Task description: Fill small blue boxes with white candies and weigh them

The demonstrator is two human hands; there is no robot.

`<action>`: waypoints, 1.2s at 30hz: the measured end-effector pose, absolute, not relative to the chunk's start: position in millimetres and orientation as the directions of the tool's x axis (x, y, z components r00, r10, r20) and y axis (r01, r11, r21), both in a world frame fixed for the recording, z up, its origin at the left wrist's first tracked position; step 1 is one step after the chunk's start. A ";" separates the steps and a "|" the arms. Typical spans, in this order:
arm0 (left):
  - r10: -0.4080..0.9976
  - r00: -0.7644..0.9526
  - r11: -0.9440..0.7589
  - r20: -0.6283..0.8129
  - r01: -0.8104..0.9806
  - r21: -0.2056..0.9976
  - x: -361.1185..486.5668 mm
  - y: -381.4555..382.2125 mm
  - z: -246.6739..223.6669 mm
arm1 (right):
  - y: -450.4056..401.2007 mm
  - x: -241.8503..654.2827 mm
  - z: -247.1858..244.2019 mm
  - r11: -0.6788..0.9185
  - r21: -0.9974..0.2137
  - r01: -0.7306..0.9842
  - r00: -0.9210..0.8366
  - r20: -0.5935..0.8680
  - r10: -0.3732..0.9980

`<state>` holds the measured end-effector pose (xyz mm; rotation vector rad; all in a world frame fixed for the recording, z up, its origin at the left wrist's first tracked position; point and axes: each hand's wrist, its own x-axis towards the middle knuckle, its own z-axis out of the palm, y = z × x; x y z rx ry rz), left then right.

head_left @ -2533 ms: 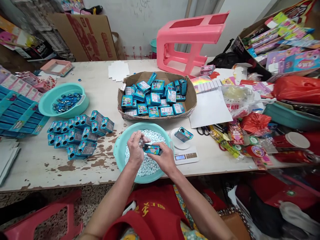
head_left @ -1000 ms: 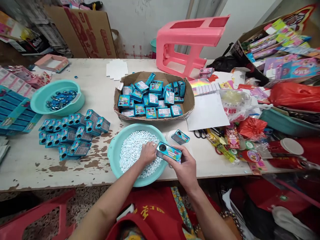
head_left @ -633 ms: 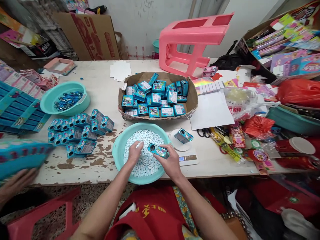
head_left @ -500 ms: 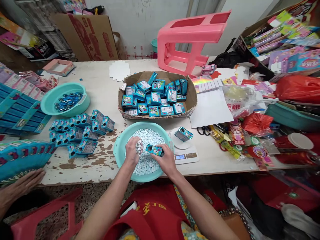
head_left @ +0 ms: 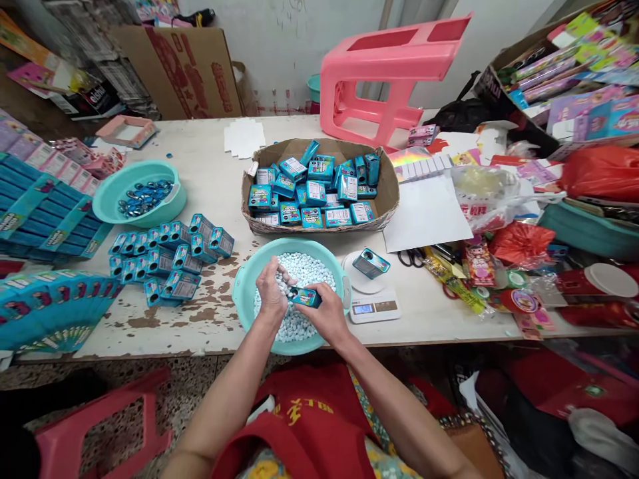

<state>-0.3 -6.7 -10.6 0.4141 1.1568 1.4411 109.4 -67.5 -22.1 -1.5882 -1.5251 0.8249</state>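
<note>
i log: teal basin (head_left: 243, 283), smooth plastic with a soft sheen; white pellets (head_left: 314, 269) in it, matt and chalky. small blue box (head_left: 305, 297), glossy printed card. tray (head_left: 387, 193) of raw brown cardboard, matt. table (head_left: 210, 179) painted pale, coat flaked to rough brown patches. pink stool (head_left: 394, 63), smooth moulded plastic. apron (head_left: 299, 426) of red cloth.

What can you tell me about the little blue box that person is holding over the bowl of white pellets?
The small blue box is a flat rectangular pack, seemingly printed card, teal with colourful lettering. It lies roughly level, its left end towards the left hand, which is bunched over it with white pellets. The right hand grips it from the right. It hangs above the teal basin, not touching it.
</note>
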 end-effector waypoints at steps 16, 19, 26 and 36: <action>0.938 -0.176 0.164 -0.298 -0.530 0.832 16.8 -4.2 -0.2 | -63.0 126.3 -11.9 -0.001 -0.890 0.456 0.113 0.057 0.992; 0.946 -0.189 0.137 -0.264 -0.504 0.853 21.9 -4.1 -0.1 | -62.0 127.9 -13.5 -0.002 -0.898 0.440 0.108 0.051 0.993; 0.945 -0.210 0.118 -0.249 -0.491 0.863 26.3 -2.4 11.7 | -59.4 130.8 -12.6 -0.008 -0.928 0.372 0.102 0.032 0.994; 0.950 -0.138 0.159 -0.279 -0.554 0.817 29.6 -0.1 14.7 | -58.4 135.7 -17.0 -0.039 -0.952 0.304 0.133 0.001 0.991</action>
